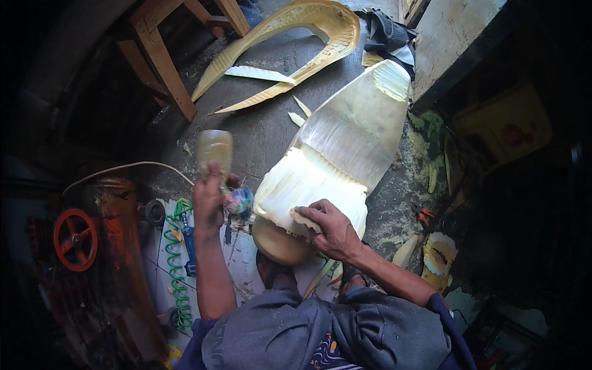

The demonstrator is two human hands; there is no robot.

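Observation:
A long, pale foam seat-like form (351, 142) lies before me, a bright, freshly cut white layer (302, 197) over its near half. My left hand (213, 200) is closed around a translucent bottle (215, 148) with something yellowish inside, raised left of the form. Beside that hand is a small multicoloured thing (240, 201) I cannot make out. With closed fingers, my right hand (336, 231) pinches a small pale foam scrap (304, 219) at the surface of the white layer. The form's rounded, tan near end (280, 243) sits by my feet.
A curved yellow foam offcut (336, 31) lies on the floor ahead, near a wooden stool (160, 55). At left stands a rusty orange compressor with a red wheel (75, 236) and a green coiled hose (176, 271). Orange-handled pliers (424, 214) and foam scraps lie at right.

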